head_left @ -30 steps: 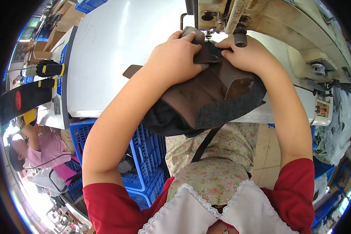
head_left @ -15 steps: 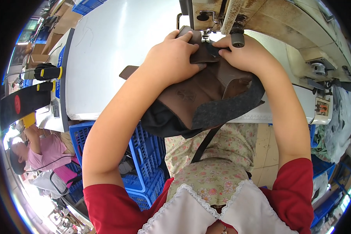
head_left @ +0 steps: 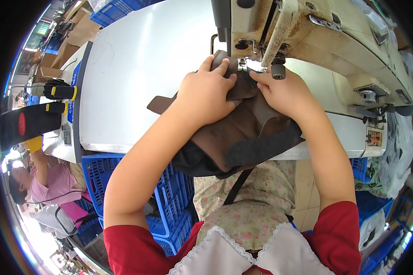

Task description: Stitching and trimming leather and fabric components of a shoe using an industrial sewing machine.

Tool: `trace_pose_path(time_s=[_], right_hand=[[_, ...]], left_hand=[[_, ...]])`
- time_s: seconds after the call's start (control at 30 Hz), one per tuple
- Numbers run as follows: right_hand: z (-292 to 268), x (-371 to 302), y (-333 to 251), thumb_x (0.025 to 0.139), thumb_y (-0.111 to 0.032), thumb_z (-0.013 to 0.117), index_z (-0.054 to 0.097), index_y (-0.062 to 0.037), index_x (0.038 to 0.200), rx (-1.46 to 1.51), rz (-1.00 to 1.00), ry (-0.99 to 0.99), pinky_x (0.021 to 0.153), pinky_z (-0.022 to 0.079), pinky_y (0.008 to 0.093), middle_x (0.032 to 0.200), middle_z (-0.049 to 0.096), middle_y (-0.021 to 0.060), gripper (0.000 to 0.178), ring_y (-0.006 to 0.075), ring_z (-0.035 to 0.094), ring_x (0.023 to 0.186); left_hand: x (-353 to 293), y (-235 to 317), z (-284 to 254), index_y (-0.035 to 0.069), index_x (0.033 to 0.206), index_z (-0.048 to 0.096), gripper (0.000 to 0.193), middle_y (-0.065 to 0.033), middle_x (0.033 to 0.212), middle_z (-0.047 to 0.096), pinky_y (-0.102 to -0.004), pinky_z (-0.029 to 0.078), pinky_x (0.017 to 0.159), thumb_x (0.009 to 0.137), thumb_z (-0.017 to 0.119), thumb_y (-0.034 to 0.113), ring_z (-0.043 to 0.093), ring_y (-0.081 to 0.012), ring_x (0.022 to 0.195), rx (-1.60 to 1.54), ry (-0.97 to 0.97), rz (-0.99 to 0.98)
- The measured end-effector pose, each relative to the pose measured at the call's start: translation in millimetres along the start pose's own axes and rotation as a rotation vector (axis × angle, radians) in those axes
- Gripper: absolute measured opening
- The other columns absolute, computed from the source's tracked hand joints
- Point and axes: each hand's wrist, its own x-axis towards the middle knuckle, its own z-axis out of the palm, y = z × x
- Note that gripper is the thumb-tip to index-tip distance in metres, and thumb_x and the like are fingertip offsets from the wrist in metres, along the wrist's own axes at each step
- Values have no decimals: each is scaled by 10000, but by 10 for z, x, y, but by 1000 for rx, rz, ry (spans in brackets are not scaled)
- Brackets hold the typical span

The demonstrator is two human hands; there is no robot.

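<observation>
Under the presser foot of a sewing machine lies one end of a brown leather bag piece with black fabric lining. My left hand grips the leather left of the foot, its fingers over a narrow upright flap. Close on the foot's right side, my right hand pinches the dark edge of the piece with thumb and forefinger; its other fingers are hidden. The bag's lower part hangs over the table's front edge, above my lap. A leather tab sticks out to the left.
The white machine table stretches to the left. Blue plastic crates stand below its front edge. A second machine is at the far left, with a person in a pink top beside it. Clear plastic bags hang at the right.
The whole view has shifted, so the machine and the hands appear lower. Relative to the presser foot, the leather and both hands have barely moved.
</observation>
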Motion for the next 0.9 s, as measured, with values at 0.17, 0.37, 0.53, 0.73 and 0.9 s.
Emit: trace_pose_path(time_s=[0.17,0.37,0.53,0.73,0.9], right_hand=[[79,-33,41,923,-232,591,732,-230,1113,-66,-4,5,690,528,459,859,658,155,236,353,651,797],[65,-44,49,918,-240,598,729,-245,1132,-56,18,-39,701,533,450,848,650,162,251,349,655,801],[51,-30,28,912,-239,604,728,-253,1137,-68,24,-62,705,536,450,857,648,168,258,350,660,801],[63,-33,47,908,-234,604,728,-252,1137,-89,27,-65,710,536,451,864,651,166,262,348,661,806],[17,-24,1,914,-230,592,728,-250,1138,-45,23,-66,709,534,446,875,653,157,263,338,659,817]], left_hand=[[0,-10,-1,187,1238,694,519,-107,1478,499,-430,530,968,747,726,354,437,-334,1380,11,-10,6],[-2,10,9,191,1255,686,534,-114,1482,494,-438,524,975,752,718,370,430,-347,1382,23,-24,3],[-2,-3,4,189,1264,680,538,-124,1486,486,-442,524,975,755,711,363,422,-353,1386,24,-35,10],[10,1,-11,187,1264,680,534,-129,1488,482,-445,523,976,750,700,331,416,-360,1390,21,-48,15],[9,-4,-1,190,1261,681,538,-126,1490,482,-446,523,976,744,714,335,414,-356,1393,22,-51,12]])
